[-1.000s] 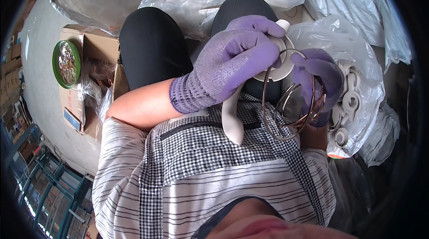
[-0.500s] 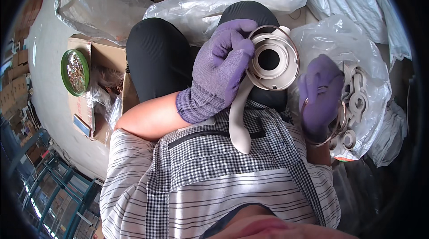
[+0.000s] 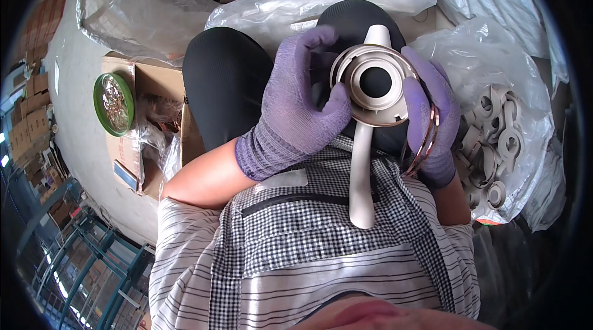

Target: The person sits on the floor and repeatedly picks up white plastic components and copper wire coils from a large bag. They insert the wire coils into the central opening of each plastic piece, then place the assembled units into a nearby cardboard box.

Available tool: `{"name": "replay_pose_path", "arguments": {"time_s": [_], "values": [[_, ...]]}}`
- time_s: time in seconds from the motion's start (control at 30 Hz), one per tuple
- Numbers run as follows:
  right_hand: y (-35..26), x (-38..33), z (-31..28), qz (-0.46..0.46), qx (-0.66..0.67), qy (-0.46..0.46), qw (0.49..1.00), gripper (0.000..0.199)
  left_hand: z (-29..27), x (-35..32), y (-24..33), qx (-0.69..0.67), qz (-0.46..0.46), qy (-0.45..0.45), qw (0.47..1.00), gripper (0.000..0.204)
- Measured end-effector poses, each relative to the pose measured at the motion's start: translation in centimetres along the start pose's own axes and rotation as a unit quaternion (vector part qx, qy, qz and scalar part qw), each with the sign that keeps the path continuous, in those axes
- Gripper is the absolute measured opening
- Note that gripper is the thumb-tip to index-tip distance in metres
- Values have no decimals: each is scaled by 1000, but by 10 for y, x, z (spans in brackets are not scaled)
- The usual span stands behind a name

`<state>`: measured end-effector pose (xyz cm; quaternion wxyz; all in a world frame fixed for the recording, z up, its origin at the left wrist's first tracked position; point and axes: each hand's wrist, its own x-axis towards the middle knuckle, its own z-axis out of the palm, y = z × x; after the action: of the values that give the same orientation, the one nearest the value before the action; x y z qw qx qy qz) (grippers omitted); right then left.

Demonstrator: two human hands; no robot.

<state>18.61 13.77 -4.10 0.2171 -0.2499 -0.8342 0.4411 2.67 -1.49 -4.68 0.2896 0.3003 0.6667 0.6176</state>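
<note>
Right now both gloved hands are up over the lap, with a pale plastic part between them. It has a round head facing up, a hole through its middle, and a long handle that points down toward the checked apron. A thin metal ring lies around the rim of the head. The right hand pinches the head's right edge between thumb and fingers, and more thin rings hang around that hand near the wrist. The left hand has its fingers curved and spread, the thumb tip at the rim's left side; whether it touches is hard to tell. To the right, a clear bag holds similar pale pieces; another bag of them sits beyond the knees. At left, a green dish of shiny rings rests on a cardboard box.
</note>
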Motion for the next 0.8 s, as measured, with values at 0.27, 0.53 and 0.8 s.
{"name": "replay_pose_path", "arguments": {"time_s": [0.27, 0.53, 0.8], "values": [[8, 15, -7, -37, 15, -5, 999, 37, -16, 13, 4, 152, 119, -107, 975, 59], [-4, 13, -17, -36, -14, -84, 996, 67, -22, 19, 8, 166, 139, -139, 966, 59], [-3, 16, -14, 40, -37, -76, 996, 77, -17, 24, 3, 146, 171, -126, 966, 53]]}}
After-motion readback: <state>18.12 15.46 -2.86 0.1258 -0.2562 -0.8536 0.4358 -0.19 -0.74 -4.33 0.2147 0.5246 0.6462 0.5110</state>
